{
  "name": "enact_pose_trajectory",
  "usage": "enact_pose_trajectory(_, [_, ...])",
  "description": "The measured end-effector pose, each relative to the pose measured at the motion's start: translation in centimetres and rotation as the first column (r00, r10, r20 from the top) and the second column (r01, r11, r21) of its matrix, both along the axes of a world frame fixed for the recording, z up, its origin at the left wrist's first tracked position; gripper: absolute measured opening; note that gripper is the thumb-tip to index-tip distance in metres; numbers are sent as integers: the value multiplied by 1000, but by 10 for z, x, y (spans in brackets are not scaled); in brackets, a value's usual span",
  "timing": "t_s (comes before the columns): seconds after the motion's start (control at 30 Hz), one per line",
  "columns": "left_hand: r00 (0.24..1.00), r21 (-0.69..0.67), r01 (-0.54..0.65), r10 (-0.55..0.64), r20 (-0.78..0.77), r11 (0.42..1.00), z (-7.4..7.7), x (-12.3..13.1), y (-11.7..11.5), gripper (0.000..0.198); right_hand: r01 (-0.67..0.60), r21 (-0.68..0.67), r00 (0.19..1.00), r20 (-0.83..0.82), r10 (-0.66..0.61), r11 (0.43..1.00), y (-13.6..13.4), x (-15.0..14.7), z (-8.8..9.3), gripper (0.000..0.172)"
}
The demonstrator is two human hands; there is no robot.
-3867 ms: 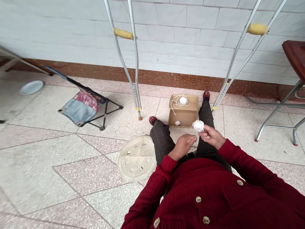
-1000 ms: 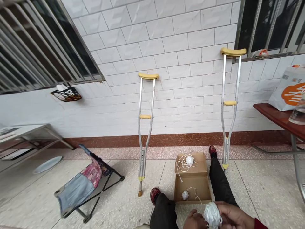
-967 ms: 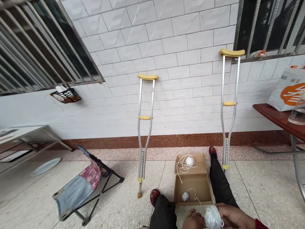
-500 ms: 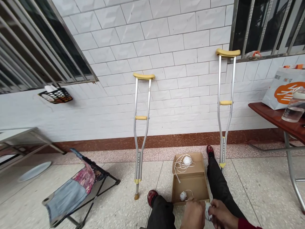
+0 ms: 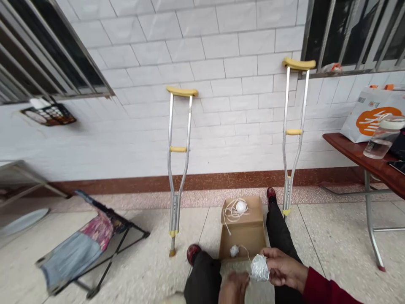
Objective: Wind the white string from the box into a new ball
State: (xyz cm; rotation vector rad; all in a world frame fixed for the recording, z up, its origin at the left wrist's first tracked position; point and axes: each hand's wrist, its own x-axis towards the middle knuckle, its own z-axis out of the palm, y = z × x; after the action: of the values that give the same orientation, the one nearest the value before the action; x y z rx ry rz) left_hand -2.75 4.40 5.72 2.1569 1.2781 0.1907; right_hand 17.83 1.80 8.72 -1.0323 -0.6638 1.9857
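String ball [image 5: 260, 267], white and tightly wound, sits in the right hand [image 5: 283, 269], whose fingers [image 5: 268, 253] curl over it from the far side; the grip is closed but not clenched; the ball is held up near the knees, clear of the floor, seemingly so that its strand can hang free of the legs. The left hand [image 5: 233, 288] lies below and just beside the ball, not touching it; it is too blurred to tell whether it is pinching a strand or is empty.

A fine strand [image 5: 245, 248] leaves a small ball [image 5: 234, 251] lying in the cardboard box [image 5: 255, 238] and runs toward the held ball; the box stands open between the legs [image 5: 280, 236], within easy reach; a larger ball [image 5: 241, 206] rests on its far flap among loose loops [image 5: 230, 214], apart from the small ball, an arrangement that likely keeps the lengths from tangling.

Two aluminium crutches [image 5: 171, 169] [image 5: 286, 169] lean against the tiled wall [image 5: 228, 126], one on each side of the box, placed within a seated person's reach; a folding stool [image 5: 76, 249] lies tipped at left; at right stands a wooden table [image 5: 348, 152] bearing a water bottle [image 5: 381, 143] and a white bag [image 5: 370, 114].
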Motion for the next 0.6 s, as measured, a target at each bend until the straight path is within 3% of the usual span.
enact_pose_trajectory(0.1, [989,149,141,-145,20,979,14,11,-1,27,-193,-95,981,-21,192,977,-19,1,11,31])
enact_pose_trajectory(0.23, [954,349,284,-299,-11,893,29,25,5,27,-188,-173,979,41,198,967,-36,5,13,26])
enact_pose_trajectory(0.4, [942,338,320,-335,-16,885,35,25,18,33,-246,-219,950,138,280,944,-46,17,-2,23])
enact_pose_trajectory(0.47, [945,336,317,-327,-30,887,40,29,19,31,-178,-245,943,234,236,953,-44,18,-12,22])
enact_pose_trajectory(0.6, [947,346,323,-303,-111,881,52,52,4,26,146,-218,918,393,-50,965,-23,14,-30,20])
